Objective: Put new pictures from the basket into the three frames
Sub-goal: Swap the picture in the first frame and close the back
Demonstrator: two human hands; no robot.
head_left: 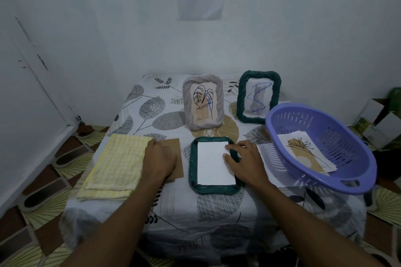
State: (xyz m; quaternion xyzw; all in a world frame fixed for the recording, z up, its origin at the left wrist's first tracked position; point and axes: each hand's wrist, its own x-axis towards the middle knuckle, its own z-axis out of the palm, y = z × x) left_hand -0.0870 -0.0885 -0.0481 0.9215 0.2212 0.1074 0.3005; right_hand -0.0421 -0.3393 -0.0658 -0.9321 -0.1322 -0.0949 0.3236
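Observation:
A dark green rope frame (pixel 193 187) lies face down in the middle of the table, with a white picture back (pixel 213 167) showing inside it. My right hand (pixel 245 161) rests on the frame's right edge, fingertips touching the white sheet. My left hand (pixel 159 159) lies flat on a brown backing board (pixel 174 147) left of the frame. Behind stand a grey rope frame (pixel 219 102) with a leaf drawing and a second green frame (pixel 240 97) with a blue scribbled picture. The purple basket (pixel 347 182) at the right holds pictures (pixel 303 149) with a plant drawing on top.
A folded yellow checked cloth (pixel 115 165) lies at the table's left. A white sheet (pixel 264 151) lies partly under the basket. The small table (pixel 217 219) has a leaf-print cover; walls stand close behind and left. Boxes (pixel 377 123) sit on the floor at the right.

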